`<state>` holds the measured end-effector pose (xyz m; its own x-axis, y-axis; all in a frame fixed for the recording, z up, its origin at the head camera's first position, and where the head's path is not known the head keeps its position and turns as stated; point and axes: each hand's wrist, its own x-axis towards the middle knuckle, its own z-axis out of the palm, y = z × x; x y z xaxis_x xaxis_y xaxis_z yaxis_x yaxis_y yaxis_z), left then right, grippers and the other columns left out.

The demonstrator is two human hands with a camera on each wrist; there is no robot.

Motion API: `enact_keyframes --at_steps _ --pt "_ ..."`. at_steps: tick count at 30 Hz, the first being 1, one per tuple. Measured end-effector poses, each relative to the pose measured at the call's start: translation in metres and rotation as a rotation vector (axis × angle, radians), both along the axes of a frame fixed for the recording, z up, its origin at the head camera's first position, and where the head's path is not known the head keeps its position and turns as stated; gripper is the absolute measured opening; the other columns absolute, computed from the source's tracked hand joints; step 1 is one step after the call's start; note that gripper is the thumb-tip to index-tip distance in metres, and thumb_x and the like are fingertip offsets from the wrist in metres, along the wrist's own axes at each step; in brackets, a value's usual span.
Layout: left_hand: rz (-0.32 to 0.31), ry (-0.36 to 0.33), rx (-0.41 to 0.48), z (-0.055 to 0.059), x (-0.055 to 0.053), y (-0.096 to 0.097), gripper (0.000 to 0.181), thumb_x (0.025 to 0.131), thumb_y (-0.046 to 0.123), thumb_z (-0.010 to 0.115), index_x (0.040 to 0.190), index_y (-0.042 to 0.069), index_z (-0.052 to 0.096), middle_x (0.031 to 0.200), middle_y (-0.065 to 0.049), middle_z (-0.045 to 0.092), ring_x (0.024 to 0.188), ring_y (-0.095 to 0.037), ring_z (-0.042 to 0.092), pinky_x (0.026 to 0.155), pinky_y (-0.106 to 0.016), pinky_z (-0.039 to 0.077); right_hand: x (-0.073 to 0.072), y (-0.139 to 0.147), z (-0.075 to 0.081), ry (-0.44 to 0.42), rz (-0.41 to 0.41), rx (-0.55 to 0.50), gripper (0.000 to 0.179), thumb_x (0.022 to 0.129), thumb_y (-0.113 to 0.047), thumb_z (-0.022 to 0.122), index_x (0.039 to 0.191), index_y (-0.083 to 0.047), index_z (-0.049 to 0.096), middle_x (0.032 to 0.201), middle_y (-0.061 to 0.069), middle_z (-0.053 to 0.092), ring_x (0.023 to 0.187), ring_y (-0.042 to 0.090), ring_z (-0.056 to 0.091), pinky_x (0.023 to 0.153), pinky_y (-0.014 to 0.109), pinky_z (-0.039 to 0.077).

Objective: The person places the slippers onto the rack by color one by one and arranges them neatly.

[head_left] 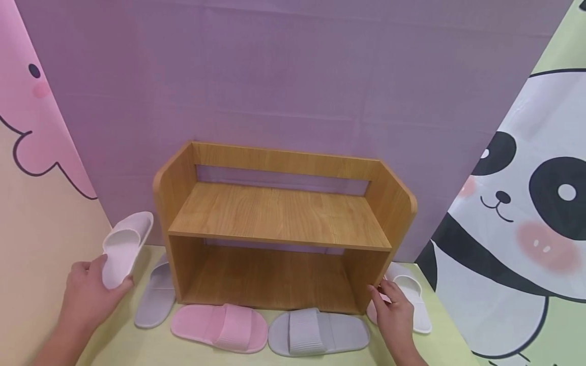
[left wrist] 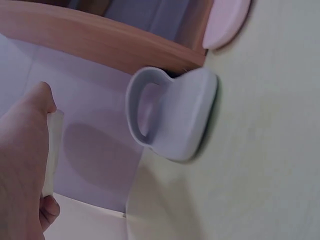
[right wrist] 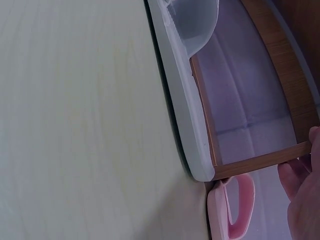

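My left hand (head_left: 89, 295) holds a white slipper (head_left: 121, 256) by its sole, raised and tilted left of the wooden shelf (head_left: 274, 213). In the left wrist view only a thin edge of this slipper (left wrist: 53, 150) shows between thumb and finger. Below it, a grey slipper (head_left: 155, 300) lies beside the shelf's left side. My right hand (head_left: 393, 310) pinches the front edge of the shelf's right side panel, low down. Behind that hand lie another white slipper (head_left: 416, 305) and a partly hidden pink slipper (head_left: 372, 311).
In front of the two-level shelf lie a pink slipper (head_left: 197, 321) and a grey slipper (head_left: 345, 333), end to end on the pale tabletop (head_left: 242, 359). A purple cloth backdrop (head_left: 274, 76) hangs behind. A panda-printed panel (head_left: 503, 264) stands on the right.
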<state>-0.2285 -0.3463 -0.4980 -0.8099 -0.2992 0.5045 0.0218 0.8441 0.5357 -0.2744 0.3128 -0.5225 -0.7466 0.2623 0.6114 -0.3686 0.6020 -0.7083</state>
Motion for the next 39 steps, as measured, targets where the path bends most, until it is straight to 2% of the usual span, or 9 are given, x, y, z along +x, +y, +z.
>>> enact_keyframes --at_steps 11,22,31,39 --pt "0.004 0.050 0.026 0.019 0.002 0.010 0.083 0.086 0.032 0.083 0.147 -0.013 0.051 0.128 -0.041 0.044 0.113 -0.060 0.047 0.080 -0.066 0.042 -0.002 0.002 0.000 0.045 -0.005 0.048 0.024 0.093 0.006 0.085 0.116 0.000 0.084 0.112 0.012 0.081 0.094 -0.011 0.066 0.076 0.006 0.054" --pt "0.024 0.098 0.044 0.039 0.007 0.018 0.086 0.083 0.031 0.087 0.150 -0.010 0.052 0.129 -0.040 0.044 0.115 -0.060 0.047 0.078 -0.071 0.045 -0.004 0.002 -0.002 0.035 -0.017 0.062 0.023 0.093 0.006 0.084 0.116 0.000 0.084 0.112 0.012 0.081 0.093 -0.010 0.066 0.077 0.006 0.054" --pt "0.027 0.185 0.030 0.052 0.007 0.026 0.089 0.078 0.030 0.089 0.150 -0.008 0.053 0.130 -0.040 0.044 0.116 -0.061 0.048 0.083 -0.075 0.043 -0.003 0.001 -0.001 0.062 0.004 0.040 0.026 0.093 0.007 0.084 0.117 -0.001 0.084 0.112 0.014 0.080 0.093 -0.008 0.067 0.077 0.007 0.055" --pt "0.009 0.335 -0.031 0.064 0.007 0.031 0.093 0.066 0.028 0.089 0.145 -0.008 0.056 0.122 -0.041 0.047 0.108 -0.061 0.050 0.079 -0.077 0.044 -0.002 0.001 -0.002 0.044 -0.003 0.043 0.027 0.093 0.007 0.084 0.119 0.000 0.083 0.114 0.015 0.080 0.094 -0.008 0.066 0.078 0.007 0.055"
